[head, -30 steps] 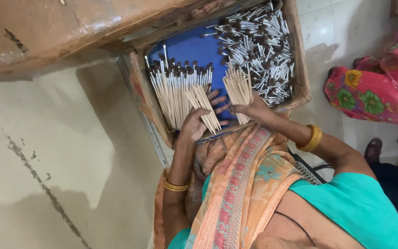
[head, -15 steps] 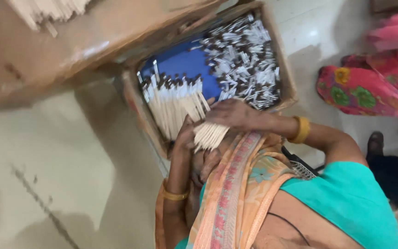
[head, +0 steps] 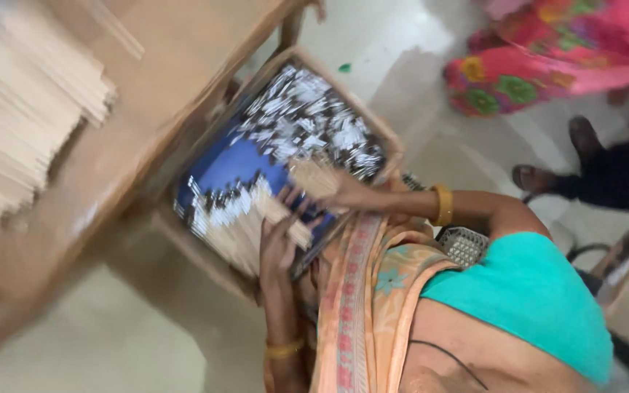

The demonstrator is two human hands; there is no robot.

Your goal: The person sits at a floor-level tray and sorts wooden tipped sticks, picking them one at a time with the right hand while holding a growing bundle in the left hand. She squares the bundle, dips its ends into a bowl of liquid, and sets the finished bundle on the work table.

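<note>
Count: two hands, one wooden box (head: 391, 142), one tan worktop (head: 183, 87), one pale stick stack (head: 23, 124) at 9 o'clock.
Sticks: thin pale dark-tipped sticks (head: 238, 225) lay bundled in the box's blue-lined lower half; black-and-white loose pieces (head: 307, 124) filled its 12 o'clock end.
Left hand (head: 278, 247): rested on the sticks, fingers curled around some.
Right hand (head: 347, 191): at 2 o'clock from the left, fingers clamping a small bunch (head: 313, 175).
Unclear: motion blur hid exact stick numbers and fingertip detail.

Pale, dark-tipped sticks (head: 256, 222), seemingly bundled, slanting inside the wooden box (head: 205, 258)
</note>
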